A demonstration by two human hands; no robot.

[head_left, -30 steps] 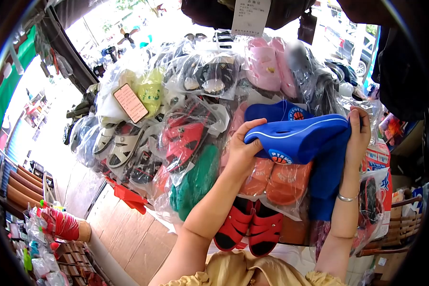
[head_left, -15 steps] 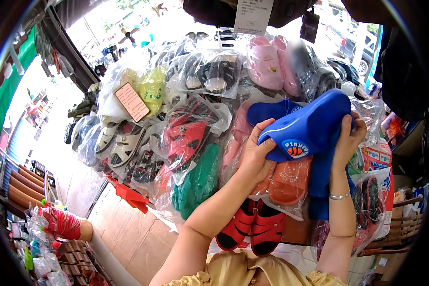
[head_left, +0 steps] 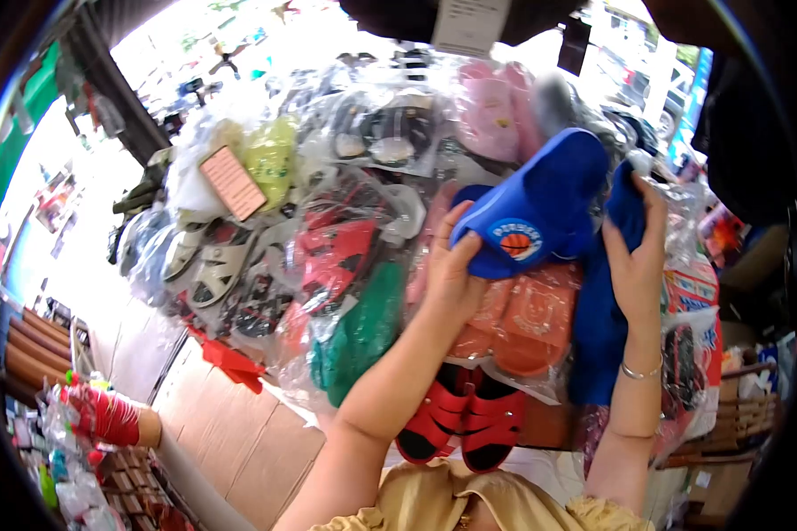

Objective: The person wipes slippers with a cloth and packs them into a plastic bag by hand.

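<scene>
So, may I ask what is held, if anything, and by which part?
Left hand: blue slipper, by its logo end. Right hand: dark blue item, pinched near its top.

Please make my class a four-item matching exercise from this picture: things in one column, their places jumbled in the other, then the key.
Things
1. Blue slipper with a basketball badge
2. Pink clogs
3. Bracelet
4. Red-and-black sandals

Places
A. Around the right wrist
B. Just ahead of the yellow top
C. In the left hand's grip
D. Farthest of the four from the yellow top

Pairs: 1-C, 2-D, 3-A, 4-B
</scene>
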